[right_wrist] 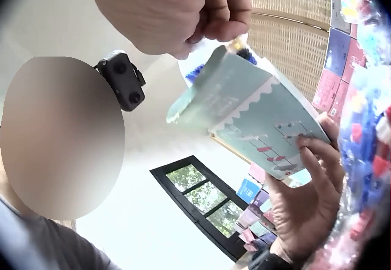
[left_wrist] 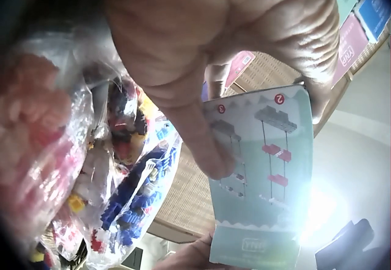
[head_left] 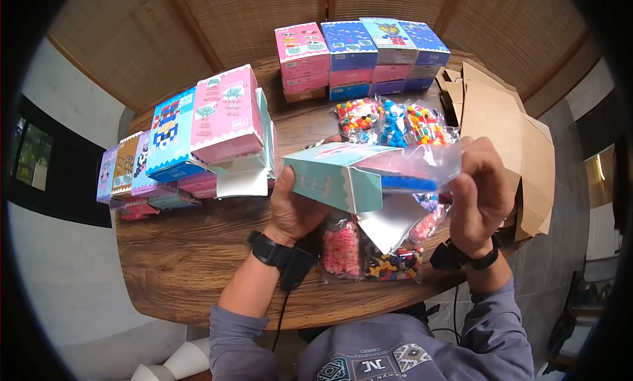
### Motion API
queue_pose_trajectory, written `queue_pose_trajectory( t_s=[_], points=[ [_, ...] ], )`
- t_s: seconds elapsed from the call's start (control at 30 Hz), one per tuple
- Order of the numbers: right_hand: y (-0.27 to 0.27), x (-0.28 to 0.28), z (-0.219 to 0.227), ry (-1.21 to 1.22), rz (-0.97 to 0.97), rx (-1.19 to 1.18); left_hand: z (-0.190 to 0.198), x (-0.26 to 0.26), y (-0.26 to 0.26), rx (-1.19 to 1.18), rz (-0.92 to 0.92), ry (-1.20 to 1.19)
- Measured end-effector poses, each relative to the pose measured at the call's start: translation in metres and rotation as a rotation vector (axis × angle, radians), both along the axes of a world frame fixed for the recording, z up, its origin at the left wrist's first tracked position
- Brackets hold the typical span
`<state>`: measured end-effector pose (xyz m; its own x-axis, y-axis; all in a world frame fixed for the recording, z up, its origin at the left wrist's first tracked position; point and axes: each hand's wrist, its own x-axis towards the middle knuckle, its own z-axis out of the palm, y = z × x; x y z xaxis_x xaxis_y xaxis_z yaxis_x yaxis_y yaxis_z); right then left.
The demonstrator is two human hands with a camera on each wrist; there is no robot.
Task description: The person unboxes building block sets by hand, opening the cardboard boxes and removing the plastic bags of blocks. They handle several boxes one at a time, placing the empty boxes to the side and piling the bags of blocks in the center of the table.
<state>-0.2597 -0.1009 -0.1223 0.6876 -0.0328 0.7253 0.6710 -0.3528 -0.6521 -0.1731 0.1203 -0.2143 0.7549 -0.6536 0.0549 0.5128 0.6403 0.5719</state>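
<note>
A mint-green box (head_left: pixel 323 176) is held above the table by the left hand (head_left: pixel 293 209), its thumb on the near side and fingers behind. The box's open end, with flaps spread, faces the right hand (head_left: pixel 484 196), which pinches the end of a clear plastic bag (head_left: pixel 422 158) between thumb and fingers. The bag lies partly inside the box, and blue pieces show in it. In the left wrist view the left hand (left_wrist: pixel 201 56) grips the printed box (left_wrist: pixel 263 178); in the right wrist view the right hand's fingers (right_wrist: pixel 223 29) are curled at the box's open end.
Bags of coloured pieces (head_left: pixel 395 120) lie behind and beneath the held box; pink (head_left: pixel 341 249) and mixed (head_left: pixel 393 263) ones are at the near side. Stacked boxes stand at left (head_left: pixel 224 117) and back (head_left: pixel 349 48). Flattened cardboard (head_left: pixel 494 130) lies at right on the wooden table (head_left: pixel 184 249).
</note>
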Motion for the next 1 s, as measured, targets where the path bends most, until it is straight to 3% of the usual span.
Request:
queue_pose_trajectory(
  t_s=[0.07, 0.17, 0.27, 0.43, 0.53, 0.67, 0.8, 1.0],
  points=[
    [-0.002, -0.001, 0.006, 0.111, 0.075, 0.062, 0.005, -0.002, -0.001, 0.129, 0.043, -0.033],
    [-0.005, 0.007, 0.004, 0.021, 0.104, -0.066, 0.003, -0.002, 0.0, 0.117, 0.053, -0.001],
    [0.011, 0.009, 0.011, 0.041, 0.188, 0.03, -0.005, 0.001, 0.001, 0.134, 0.053, -0.033],
    [0.003, 0.01, 0.014, 0.141, 0.167, -0.221, -0.004, 0.0, 0.001, 0.131, 0.049, -0.037],
    [-0.004, 0.009, 0.015, 0.01, 0.186, -0.353, -0.004, 0.002, 0.001, 0.125, 0.044, -0.031],
    [-0.005, 0.005, 0.015, -0.056, 0.12, -0.053, 0.002, -0.003, -0.001, 0.134, 0.059, -0.03],
    [-0.011, 0.0, 0.002, -0.084, 0.039, 0.074, 0.003, -0.005, 0.006, 0.03, -0.027, -0.021],
    [-0.003, 0.008, 0.001, -0.126, 0.184, 0.03, -0.003, -0.004, 0.004, 0.005, -0.005, 0.011]
  ],
)
